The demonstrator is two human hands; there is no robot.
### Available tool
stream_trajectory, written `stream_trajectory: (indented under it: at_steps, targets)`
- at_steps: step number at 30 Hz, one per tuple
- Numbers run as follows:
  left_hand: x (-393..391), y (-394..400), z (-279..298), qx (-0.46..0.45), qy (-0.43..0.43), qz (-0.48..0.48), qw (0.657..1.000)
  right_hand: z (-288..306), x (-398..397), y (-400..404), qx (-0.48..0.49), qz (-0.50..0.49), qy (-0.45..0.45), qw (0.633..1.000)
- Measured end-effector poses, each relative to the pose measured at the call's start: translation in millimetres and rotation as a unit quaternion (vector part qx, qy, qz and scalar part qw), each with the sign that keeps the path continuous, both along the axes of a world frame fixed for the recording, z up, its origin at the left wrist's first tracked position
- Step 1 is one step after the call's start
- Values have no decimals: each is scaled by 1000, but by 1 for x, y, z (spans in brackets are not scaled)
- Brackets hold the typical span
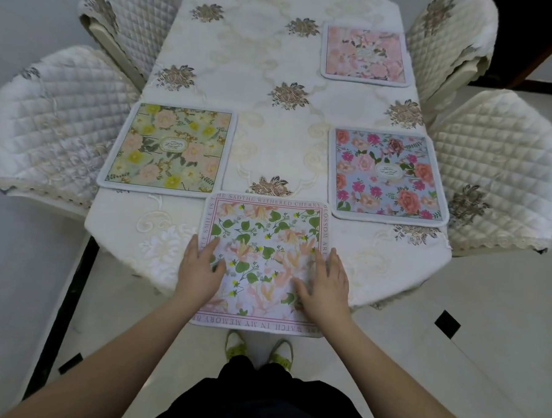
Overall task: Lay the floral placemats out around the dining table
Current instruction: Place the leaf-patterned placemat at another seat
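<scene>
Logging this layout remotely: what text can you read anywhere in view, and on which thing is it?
Near placemat, top border: "THE WITHERED CHERRY"
Same placemat, right border: "BLOSSOM ARE"
Same placemat, left border: "SMILE IS", partly under the left hand
Same placemat, near border, upside down: "WATCH IN MY MEMORY"
Oval labels on the yellow-green placemat, blue placemat and pink placemat: too small to read.

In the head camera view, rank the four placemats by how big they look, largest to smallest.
1. White lettered placemat under both hands; it is nearest the camera, which may flatter it.
2. Green and yellow placemat and blue placemat: too alike to rank.
3. Pink placemat, farthest away, so it may only look smallest.
</scene>
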State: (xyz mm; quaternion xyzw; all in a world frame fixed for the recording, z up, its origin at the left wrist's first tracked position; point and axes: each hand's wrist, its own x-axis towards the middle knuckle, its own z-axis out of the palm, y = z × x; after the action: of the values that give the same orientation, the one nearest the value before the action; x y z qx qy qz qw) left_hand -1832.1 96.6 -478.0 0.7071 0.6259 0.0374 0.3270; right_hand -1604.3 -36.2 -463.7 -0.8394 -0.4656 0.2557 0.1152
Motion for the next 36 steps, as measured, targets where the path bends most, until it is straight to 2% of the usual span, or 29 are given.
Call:
stream_trajectory:
  at_steps: [11, 14, 17, 21, 28, 33, 36]
  targets:
    - [2, -3, 12, -56, -121, 65, 989, 17, -3, -4, 103, -24, 133, 985]
    - [3, -2, 17, -69, -140, 89, 984, 22, -4, -3, 129, -79, 187, 971]
    - [1, -3, 21, -76, -159, 109, 978, 28, 2, 1, 125, -121, 226, 959]
    - [0, -5, 25, -82, -172, 121, 974, 30, 9, 5, 105, -122, 272, 949]
    - [-1, -4, 34, -72, -192, 148, 968, 28, 12, 1, 117, -202, 408, 883]
    - [-9, -2, 43, -70, -247, 174, 951, 32, 17, -1, 134, -207, 447, 860]
    - [-13, -2, 52, -38, -264, 170, 949, 38, 18, 1, 146, -199, 452, 857]
